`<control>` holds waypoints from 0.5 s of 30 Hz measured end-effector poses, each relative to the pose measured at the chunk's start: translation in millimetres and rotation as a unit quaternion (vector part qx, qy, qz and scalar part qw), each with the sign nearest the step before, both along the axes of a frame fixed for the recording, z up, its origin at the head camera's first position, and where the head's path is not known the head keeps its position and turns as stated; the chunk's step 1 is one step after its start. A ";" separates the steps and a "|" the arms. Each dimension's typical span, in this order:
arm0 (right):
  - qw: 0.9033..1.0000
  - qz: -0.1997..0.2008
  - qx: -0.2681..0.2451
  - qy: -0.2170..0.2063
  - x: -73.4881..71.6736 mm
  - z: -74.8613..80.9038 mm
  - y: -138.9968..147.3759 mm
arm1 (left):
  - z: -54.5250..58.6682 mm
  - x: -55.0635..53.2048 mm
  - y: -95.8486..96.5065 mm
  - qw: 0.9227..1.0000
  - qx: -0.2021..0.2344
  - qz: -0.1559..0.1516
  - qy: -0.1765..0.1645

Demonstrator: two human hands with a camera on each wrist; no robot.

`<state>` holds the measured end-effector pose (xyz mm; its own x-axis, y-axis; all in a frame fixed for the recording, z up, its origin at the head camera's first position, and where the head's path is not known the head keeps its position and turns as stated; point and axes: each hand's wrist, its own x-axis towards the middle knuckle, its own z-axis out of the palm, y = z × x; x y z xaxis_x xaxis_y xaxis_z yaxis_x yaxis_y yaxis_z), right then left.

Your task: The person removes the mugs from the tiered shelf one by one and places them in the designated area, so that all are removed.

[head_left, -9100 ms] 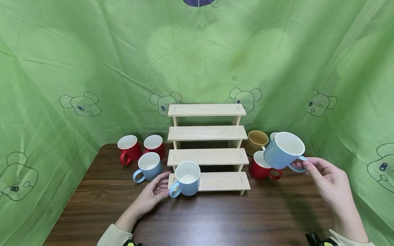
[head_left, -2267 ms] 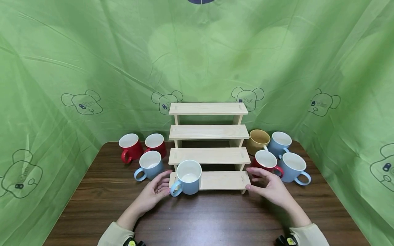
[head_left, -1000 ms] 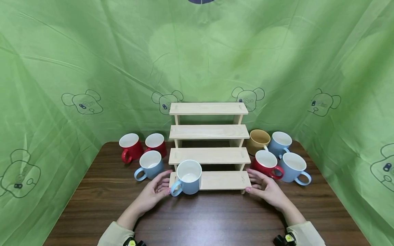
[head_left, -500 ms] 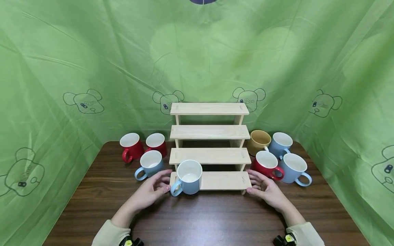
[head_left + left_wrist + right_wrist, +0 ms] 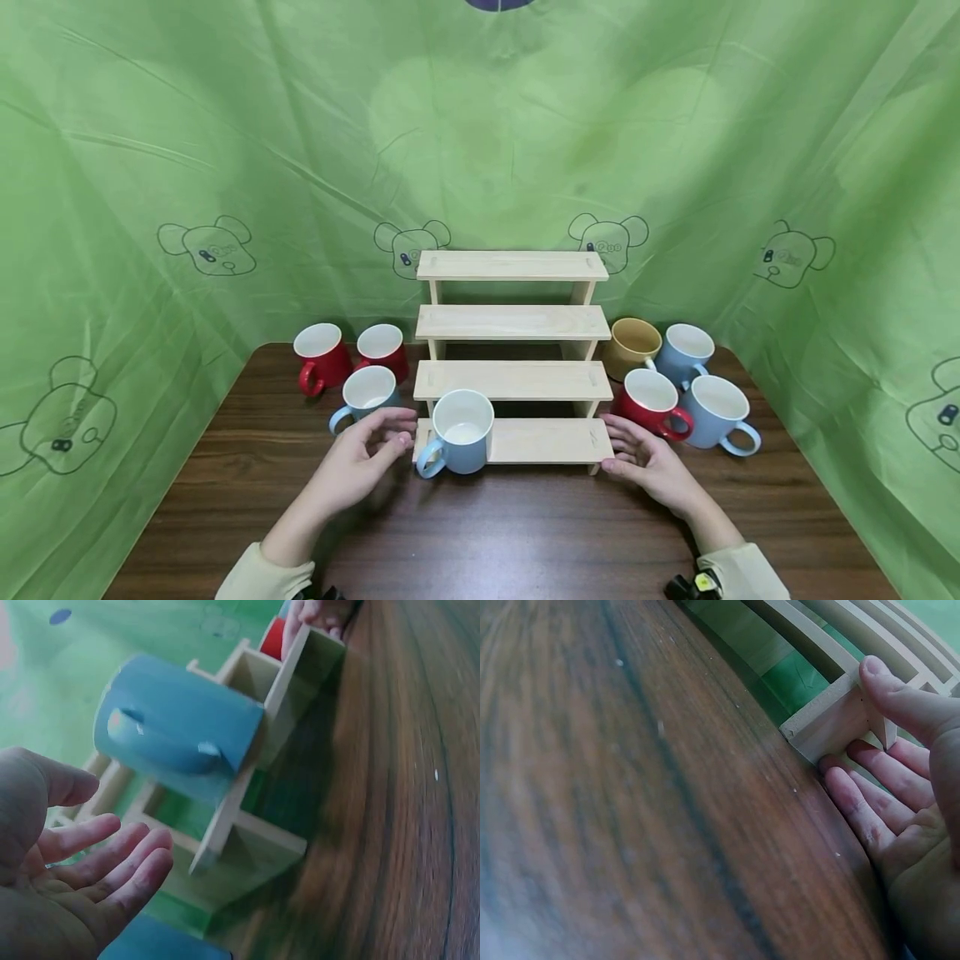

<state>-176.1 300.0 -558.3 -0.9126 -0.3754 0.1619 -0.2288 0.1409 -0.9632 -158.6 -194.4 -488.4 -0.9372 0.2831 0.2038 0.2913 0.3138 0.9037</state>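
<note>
A light wooden stepped rack [image 5: 547, 440] stands in the middle of the table. One light blue mug [image 5: 467, 446] sits upright on the left part of its lowest step, handle toward the front left. My left hand [image 5: 348, 471] is just left of that step, palm facing the mug, fingers loosely spread and holding nothing; in the left wrist view a gap shows between its fingers and the rack. My right hand [image 5: 663, 473] grips the right end of the lowest step. The right wrist view shows its thumb [image 5: 885, 682] against the board's end and fingers beside the leg.
Left of the rack, two red mugs [image 5: 322, 367] stand behind a blue mug [image 5: 369, 392], which my left hand partly covers. At its right are a mustard mug [image 5: 626, 354], a red mug [image 5: 637, 408] and two blue mugs [image 5: 708, 421]. Green cloth [image 5: 480, 150] surrounds the table [image 5: 480, 542].
The right hand set a blue mug down at the right, then moved to the rack's right end. In the last half second the left hand drew back leftward from the rack's left end.
</note>
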 end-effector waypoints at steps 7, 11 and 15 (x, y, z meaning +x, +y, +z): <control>1.000 0.003 -0.005 0.000 -1.0 -2.9 1.4 | 9.4 10.1 11.5 1.000 -0.003 -0.020 0.023; 1.000 0.004 -0.006 0.003 -1.5 -3.0 1.6 | 9.4 12.8 15.0 0.999 0.007 -0.033 0.030; 1.000 0.004 -0.001 0.010 -1.8 -3.4 1.9 | 7.5 14.2 16.8 0.998 0.020 -0.044 0.038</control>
<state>-177.9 302.0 -561.7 -0.9062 -0.3822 0.1808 -0.2494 0.1379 -0.9585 -144.4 -177.6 -480.9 -0.8902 0.3546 0.2861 0.3844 0.2475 0.8894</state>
